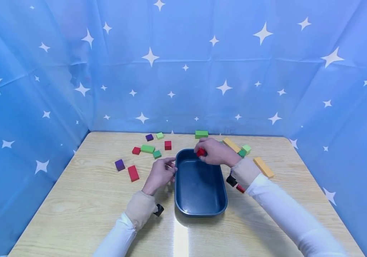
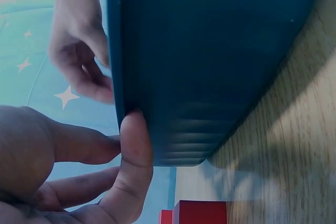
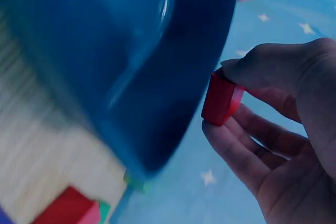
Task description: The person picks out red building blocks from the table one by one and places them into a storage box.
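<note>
A dark blue rectangular bin (image 1: 199, 191) stands on the table, its inside showing bare. My left hand (image 1: 160, 174) pinches the bin's left rim; in the left wrist view a fingertip (image 2: 136, 135) presses the outer wall (image 2: 210, 66). Over the bin's far end, my right hand (image 1: 216, 151) holds a small red block (image 1: 201, 152). Thumb and fingers pinch that red block (image 3: 222, 98) by its ends in the right wrist view, close beside the bin's rim.
Left of the bin lie several blocks, among them a red one (image 1: 133, 173), a purple cube (image 1: 120, 165) and a green one (image 1: 147, 149). A green block (image 1: 201, 134) lies behind it. Orange bars (image 1: 263, 167) and a light green cube (image 1: 246, 149) sit right, partly behind my right arm.
</note>
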Available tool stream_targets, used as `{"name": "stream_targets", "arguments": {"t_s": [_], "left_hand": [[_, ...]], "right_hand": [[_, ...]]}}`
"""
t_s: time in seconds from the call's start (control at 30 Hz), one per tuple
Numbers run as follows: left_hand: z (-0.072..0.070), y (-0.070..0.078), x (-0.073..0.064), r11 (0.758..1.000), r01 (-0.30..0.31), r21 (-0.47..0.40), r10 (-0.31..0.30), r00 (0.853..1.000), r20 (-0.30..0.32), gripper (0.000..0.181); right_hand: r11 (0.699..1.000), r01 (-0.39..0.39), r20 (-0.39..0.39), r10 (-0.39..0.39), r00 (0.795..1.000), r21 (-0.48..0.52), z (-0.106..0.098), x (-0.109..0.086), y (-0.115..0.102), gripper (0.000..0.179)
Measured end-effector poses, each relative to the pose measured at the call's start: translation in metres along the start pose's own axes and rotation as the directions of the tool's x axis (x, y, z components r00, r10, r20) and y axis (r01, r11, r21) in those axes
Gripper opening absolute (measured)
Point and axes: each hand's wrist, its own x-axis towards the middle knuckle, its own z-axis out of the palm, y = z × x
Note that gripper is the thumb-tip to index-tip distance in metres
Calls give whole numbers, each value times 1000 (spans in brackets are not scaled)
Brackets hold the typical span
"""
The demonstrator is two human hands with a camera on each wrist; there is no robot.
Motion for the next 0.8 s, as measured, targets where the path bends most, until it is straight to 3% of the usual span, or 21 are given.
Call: {"name": "stream_targets", "arguments": {"t_s": [0.3,0.8], "left_hand": [[-1,2,0,1000,7,13,-7,1000,12,43],[-1,3,-1,999,24,33,-24,1000,15,44]], "right_hand": [[999,51,76,-50,996,-13,30,28,-19,22],[997,34,219,-19,975,-68,58,43,-23,19]]}}
